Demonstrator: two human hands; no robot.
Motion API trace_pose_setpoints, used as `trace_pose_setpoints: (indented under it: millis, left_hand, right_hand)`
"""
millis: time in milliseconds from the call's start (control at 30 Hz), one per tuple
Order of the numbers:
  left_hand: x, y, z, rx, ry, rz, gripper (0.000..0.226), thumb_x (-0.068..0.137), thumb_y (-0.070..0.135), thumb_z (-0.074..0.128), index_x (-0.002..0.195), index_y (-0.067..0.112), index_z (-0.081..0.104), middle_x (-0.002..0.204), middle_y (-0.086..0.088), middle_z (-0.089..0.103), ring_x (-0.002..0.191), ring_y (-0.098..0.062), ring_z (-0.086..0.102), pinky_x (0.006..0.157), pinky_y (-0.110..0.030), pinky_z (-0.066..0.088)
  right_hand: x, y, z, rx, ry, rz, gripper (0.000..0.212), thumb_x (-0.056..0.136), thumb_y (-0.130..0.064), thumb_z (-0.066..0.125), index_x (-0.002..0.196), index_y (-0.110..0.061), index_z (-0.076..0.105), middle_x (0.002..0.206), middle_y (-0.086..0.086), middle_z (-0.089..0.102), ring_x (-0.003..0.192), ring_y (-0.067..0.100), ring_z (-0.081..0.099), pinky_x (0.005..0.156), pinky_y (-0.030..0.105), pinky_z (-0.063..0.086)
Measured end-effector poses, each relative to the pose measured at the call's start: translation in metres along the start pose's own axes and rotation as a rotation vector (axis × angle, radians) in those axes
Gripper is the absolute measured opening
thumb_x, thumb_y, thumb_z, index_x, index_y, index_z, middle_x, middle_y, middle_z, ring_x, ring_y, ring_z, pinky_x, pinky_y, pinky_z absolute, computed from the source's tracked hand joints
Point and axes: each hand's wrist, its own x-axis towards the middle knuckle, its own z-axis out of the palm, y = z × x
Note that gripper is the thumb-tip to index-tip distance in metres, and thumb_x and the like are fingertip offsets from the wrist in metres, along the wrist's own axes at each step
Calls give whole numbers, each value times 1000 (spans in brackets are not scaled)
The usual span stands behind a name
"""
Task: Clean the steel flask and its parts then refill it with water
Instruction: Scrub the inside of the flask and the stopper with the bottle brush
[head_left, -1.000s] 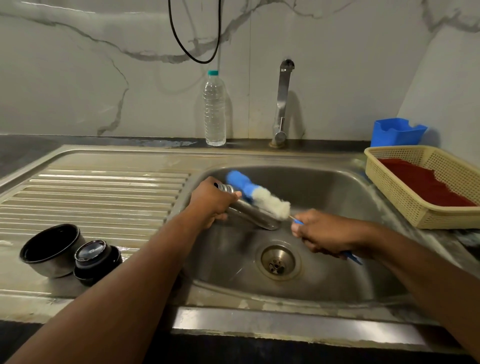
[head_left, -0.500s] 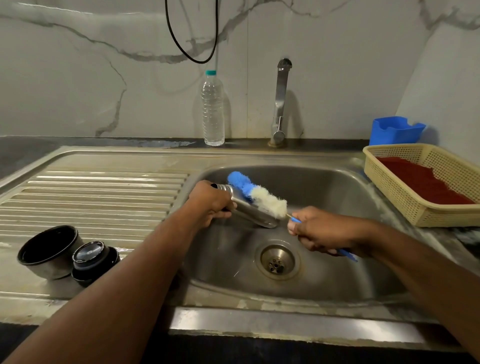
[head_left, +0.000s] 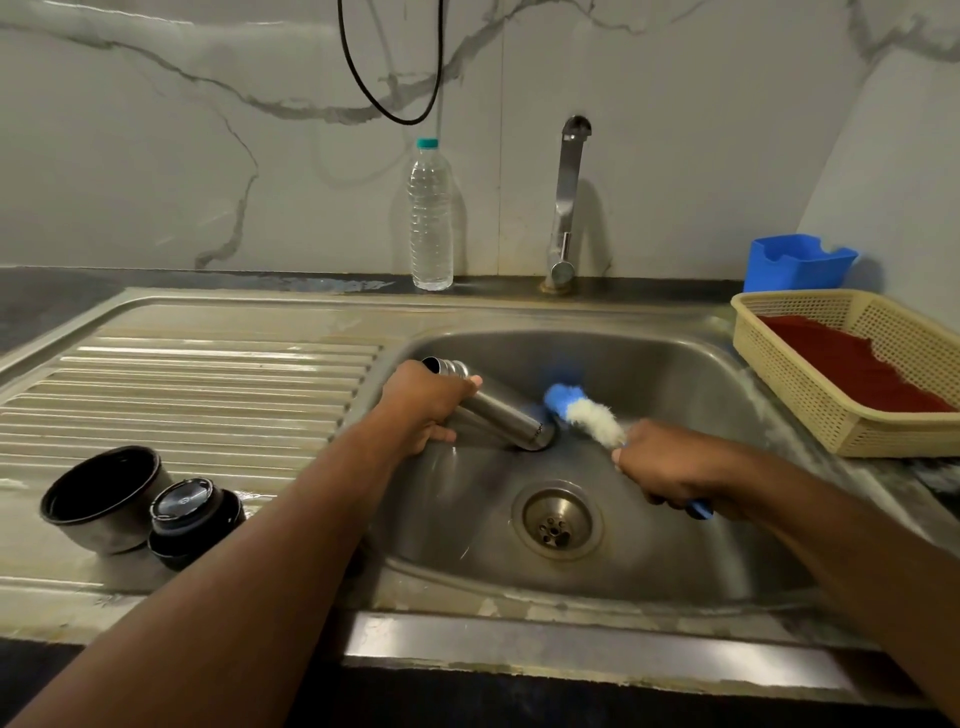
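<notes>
Over the sink (head_left: 675, 364), the left hand (head_left: 423, 402) had its fingers wrapped tight round the steel flask (head_left: 498, 410), held tilted. The right hand (head_left: 662, 470) clenched the bottle brush (head_left: 584, 413), its blue tip by the flask's lower end.

Dim, greenish light falls from above. The tap (head_left: 567, 202) throws a soft shadow rightward on the wall; edges bow, the brush (head_left: 584, 413) blurs.
</notes>
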Motion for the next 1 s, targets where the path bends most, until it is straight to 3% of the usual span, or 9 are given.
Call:
trace_pose_setpoints:
  millis: [133, 200, 367, 467, 567, 667, 733, 833, 1000]
  left_hand:
    - [0, 0, 2, -40, 8, 9, 71, 79, 37, 90, 136, 10, 56, 124, -15, 65, 99, -33, 72, 63, -43, 66]
    - [1, -1, 3, -67, 5, 11, 62, 84, 36, 86, 134, 12, 57, 125, -15, 66, 102, -33, 71, 62, -42, 66]
    - [-1, 3, 3, -123, -56, -15, 41, 90, 13, 82, 125, 4, 62, 118, -14, 65, 103, -28, 68, 69, -39, 65]
    - [1, 1, 2, -94, -83, -5, 59, 75, -6, 88, 126, 2, 61, 121, -17, 67, 100, -30, 72, 61, -34, 64]
    - [2, 1, 0, -57, -36, 42, 53, 72, -11, 87, 118, 4, 65, 118, -18, 70, 93, -28, 74, 70, -40, 66]
    - [0, 1, -1, -1, 4, 76, 41, 72, 0, 91, 107, 8, 70, 105, -17, 75, 78, -24, 73, 70, -43, 66]
    - [-3, 1, 0, 81, 39, 114, 54, 65, 16, 98, 111, 11, 71, 102, -12, 75, 81, -22, 74, 61, -40, 66]
    - [-10, 3, 0, 171, 105, 170, 66, 55, 32, 102, 111, 17, 70, 100, -4, 74, 87, -20, 73, 63, -44, 67]
    - [-21, 9, -4, 196, 250, 283, 59, 55, 38, 101, 96, 20, 63, 89, 1, 70, 81, -13, 68, 60, -31, 54]
  right_hand:
    - [-23, -18, 4, 141, -136, -226, 26, 109, -21, 40, 86, -16, 51, 54, -1, 51, 33, 6, 33, 36, 19, 27]
    - [-30, -23, 4, 195, -198, -298, 26, 111, -25, 38, 89, -17, 48, 54, -3, 50, 34, 7, 32, 35, 19, 27]
    - [-12, -4, 4, -179, -63, -121, 21, 99, -15, 44, 81, -17, 54, 68, 19, 64, 42, 18, 48, 42, 23, 36]
    - [-8, 0, 9, -179, -97, -57, 17, 96, -17, 45, 86, -15, 59, 73, 14, 65, 50, 22, 51, 46, 25, 38]
    - [-9, -4, 12, -91, -109, -60, 25, 100, -18, 45, 77, -11, 54, 64, 9, 59, 41, 18, 43, 44, 23, 32]
    - [-11, -6, 8, 16, -69, -35, 20, 98, -12, 43, 82, -10, 54, 62, 10, 55, 34, 14, 36, 42, 21, 27]
    - [-17, -12, 7, 87, -74, -56, 19, 101, -13, 42, 84, -11, 52, 59, 8, 52, 32, 12, 34, 42, 20, 25]
    - [-30, -24, 11, 147, -132, -154, 27, 108, -22, 40, 84, -15, 47, 53, 1, 48, 32, 8, 32, 38, 18, 26]
    - [-46, -30, 6, 241, -248, -176, 27, 112, -28, 37, 88, -18, 44, 54, -3, 43, 36, 6, 30, 35, 17, 26]
